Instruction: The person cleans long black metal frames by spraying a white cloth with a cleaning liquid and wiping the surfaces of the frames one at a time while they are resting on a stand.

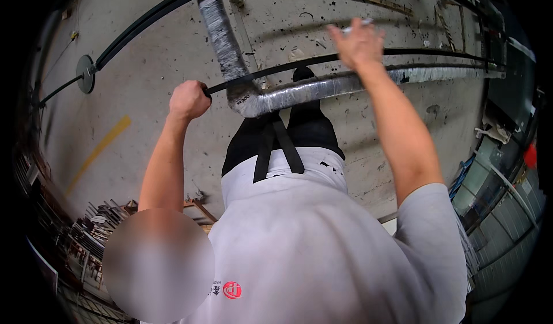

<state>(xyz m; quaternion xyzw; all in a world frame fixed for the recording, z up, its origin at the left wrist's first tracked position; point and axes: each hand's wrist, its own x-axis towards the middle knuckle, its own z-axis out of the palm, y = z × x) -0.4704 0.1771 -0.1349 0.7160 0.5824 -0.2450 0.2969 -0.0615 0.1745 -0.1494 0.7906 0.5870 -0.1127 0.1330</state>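
At twelve o'clock, black strip [271,72] gripped by one fist

Grasps the near end of the strip with the left hand [190,100] at ten o'clock, clenched tight around it. Runs from that fist in a shallow arc across twelve o'clock and out toward two, crossing in front of the upper leg of a wrapped rail [322,89] and passing behind the right hand [362,47]. Reaches out with that right hand at one o'clock, released, with fingers spread apart. Bears something white at the fingertips, too small to name. Cannot tell whether touching the strip there or only hovering above it.

Turns a corner at eleven o'clock, just beside the left fist, in the case of the rail: one leg up toward twelve, the other out to two, both covered in shiny film.

Wears a grey shirt [299,209] at six o'clock, and black trousers [314,129] with dark straps [262,157] at the waist. Shows a black shoe [303,73] at twelve, between strip and rail.

Farther out, at ten, includes a round disc [86,74] beside a long black bar [164,13]; at nine, a yellow line [101,152] on the floor [150,70]; at eight, stacked slats [106,223]; at one, beyond the right hand, a wooden batten [380,4]; at three, something red [530,156].
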